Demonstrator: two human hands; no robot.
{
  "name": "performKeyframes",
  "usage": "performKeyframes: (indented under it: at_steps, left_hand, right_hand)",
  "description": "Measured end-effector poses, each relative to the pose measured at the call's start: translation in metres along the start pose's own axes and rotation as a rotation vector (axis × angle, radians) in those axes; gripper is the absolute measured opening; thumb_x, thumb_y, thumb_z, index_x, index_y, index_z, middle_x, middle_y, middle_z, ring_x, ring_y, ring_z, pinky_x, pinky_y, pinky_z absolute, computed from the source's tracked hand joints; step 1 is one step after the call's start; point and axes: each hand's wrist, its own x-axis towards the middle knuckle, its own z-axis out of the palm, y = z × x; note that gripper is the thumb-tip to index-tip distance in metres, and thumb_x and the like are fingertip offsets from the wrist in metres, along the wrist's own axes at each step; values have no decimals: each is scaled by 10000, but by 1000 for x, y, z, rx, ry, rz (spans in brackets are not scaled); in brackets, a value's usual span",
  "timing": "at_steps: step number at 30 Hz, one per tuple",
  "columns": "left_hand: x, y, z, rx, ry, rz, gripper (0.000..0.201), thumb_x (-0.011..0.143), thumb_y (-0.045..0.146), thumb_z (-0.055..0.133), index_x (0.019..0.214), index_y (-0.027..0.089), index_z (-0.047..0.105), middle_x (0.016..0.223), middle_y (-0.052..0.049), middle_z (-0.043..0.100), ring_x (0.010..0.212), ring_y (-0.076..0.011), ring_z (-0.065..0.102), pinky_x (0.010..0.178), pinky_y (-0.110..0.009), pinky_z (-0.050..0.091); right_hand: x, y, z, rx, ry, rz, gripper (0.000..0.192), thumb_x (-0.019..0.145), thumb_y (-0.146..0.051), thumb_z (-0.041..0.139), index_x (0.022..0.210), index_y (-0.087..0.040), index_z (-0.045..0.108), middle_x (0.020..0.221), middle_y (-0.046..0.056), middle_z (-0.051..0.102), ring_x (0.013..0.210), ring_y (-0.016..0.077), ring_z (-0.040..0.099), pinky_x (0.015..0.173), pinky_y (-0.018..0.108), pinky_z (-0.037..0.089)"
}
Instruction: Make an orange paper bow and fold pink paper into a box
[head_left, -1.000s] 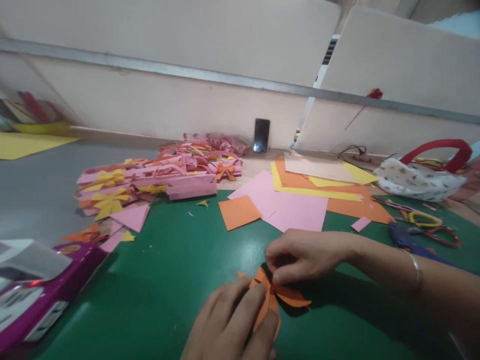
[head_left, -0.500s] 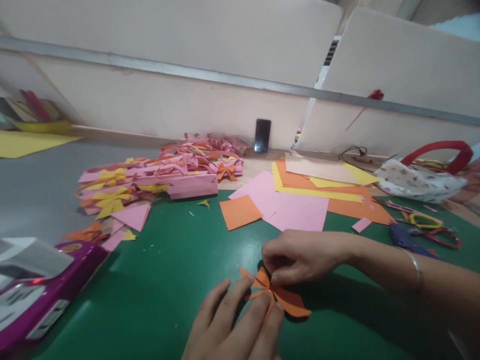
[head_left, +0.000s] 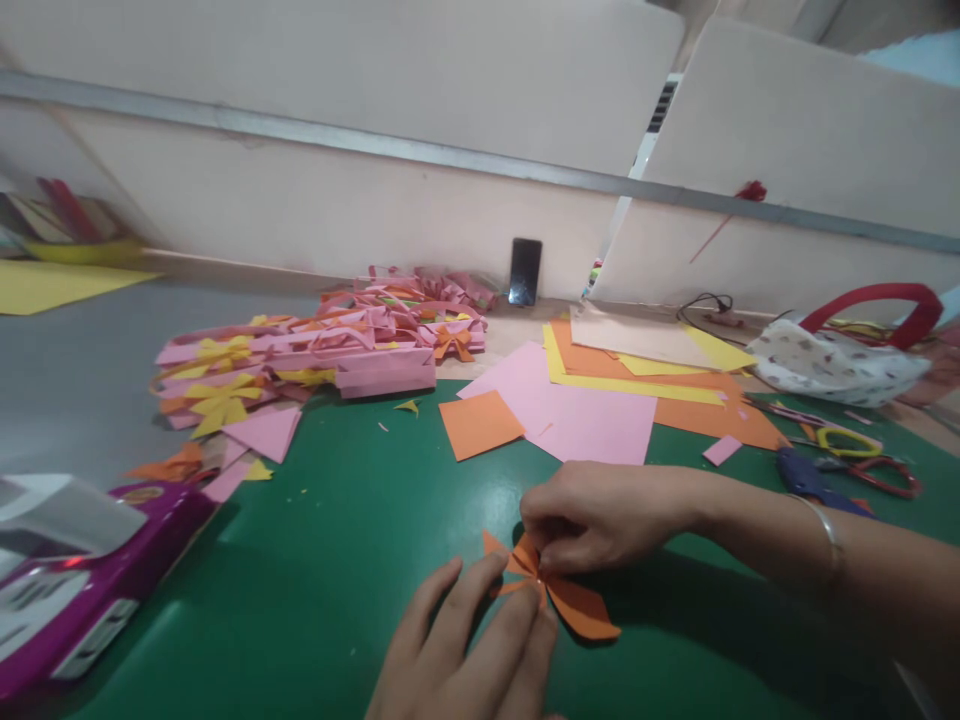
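Note:
An orange paper bow (head_left: 574,606) lies on the green mat (head_left: 330,560) near the front edge. My right hand (head_left: 600,512) pinches the bow's centre knot between thumb and fingertips. My left hand (head_left: 469,655) lies flat with fingers spread, its fingertips pressing on the bow's left loops. Part of the bow is hidden under both hands.
A pile of pink paper baskets with yellow and orange bows (head_left: 315,350) sits at the back left. Loose pink, orange and yellow sheets (head_left: 600,400) lie behind my hands. Scissors (head_left: 855,450), a blue glue gun (head_left: 806,477), a patterned bag (head_left: 840,360), a phone (head_left: 524,271) and a magenta box (head_left: 90,580) surround the mat.
My left hand let go of the bow's folded loop and flattened out, fingers spread on the mat. The bow now lies flat; my right hand stays pinching its centre.

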Motion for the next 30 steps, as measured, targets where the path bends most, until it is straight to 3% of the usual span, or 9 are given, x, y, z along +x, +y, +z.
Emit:
performKeyframes:
  at_steps: [12,30]
  left_hand:
    - [1,-3,-2,37,-8,45,423,777,535,512,1112,288,587,1112,47,621,1001,-229,537,827,-344,414]
    - [-1,-2,-2,32,-35,41,449,787,551,484,1128,275,575,1102,62,624,994,-224,535,818,-347,426]
  right_hand:
    - [0,-7,5,-240,33,55,150,790,-251,444,755,-161,559,644,5,570,500,89,373,439,183,261]
    - [-2,-13,10,-334,76,121,223,777,-231,392,798,-157,601,719,74,658,548,144,539,429,204,256]
